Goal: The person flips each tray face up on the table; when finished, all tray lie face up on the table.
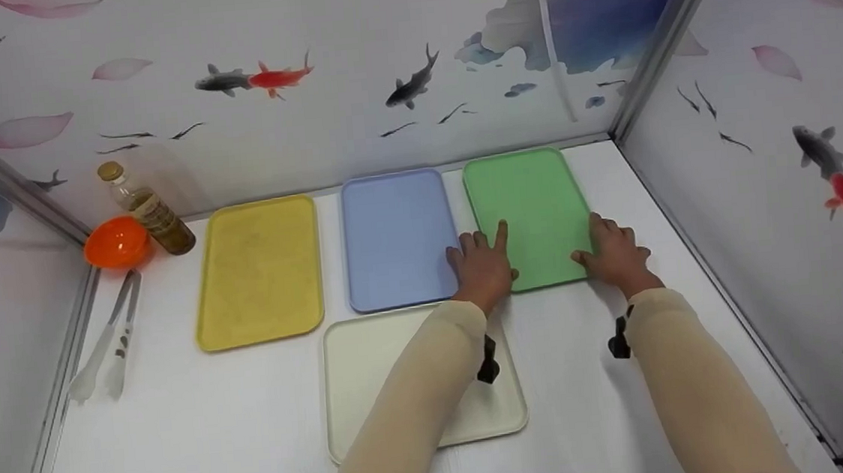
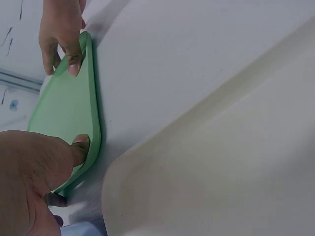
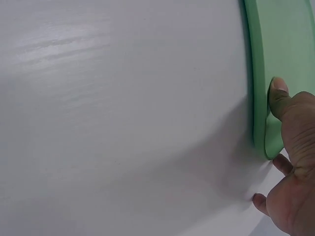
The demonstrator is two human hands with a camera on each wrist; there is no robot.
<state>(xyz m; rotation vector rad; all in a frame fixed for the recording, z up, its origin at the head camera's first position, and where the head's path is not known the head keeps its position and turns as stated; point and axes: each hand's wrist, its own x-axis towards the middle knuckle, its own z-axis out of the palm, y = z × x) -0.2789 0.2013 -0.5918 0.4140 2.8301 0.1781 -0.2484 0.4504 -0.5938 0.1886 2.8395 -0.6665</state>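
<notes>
A green tray (image 1: 528, 205) lies at the back right of the table, and both hands hold it by its near corners. The left hand (image 1: 482, 269) is at its near left corner, thumb inside the rim and other fingers spread outside, beside the blue tray (image 1: 399, 238). At the near right corner the right hand (image 1: 619, 257) has its thumb over the rim and fingers along the outer side. In the right wrist view that thumb (image 3: 279, 96) presses inside the rim. Beneath the left forearm lies a cream tray (image 1: 361, 376), partly hidden by the sleeve.
A yellow tray (image 1: 259, 272) lies left of the blue one. At the far left are an orange bowl (image 1: 117, 243), a corked bottle (image 1: 156, 216) of dark liquid leaning over it, and tongs (image 1: 115, 339). Printed walls (image 1: 353, 136) border the white table (image 1: 204, 434).
</notes>
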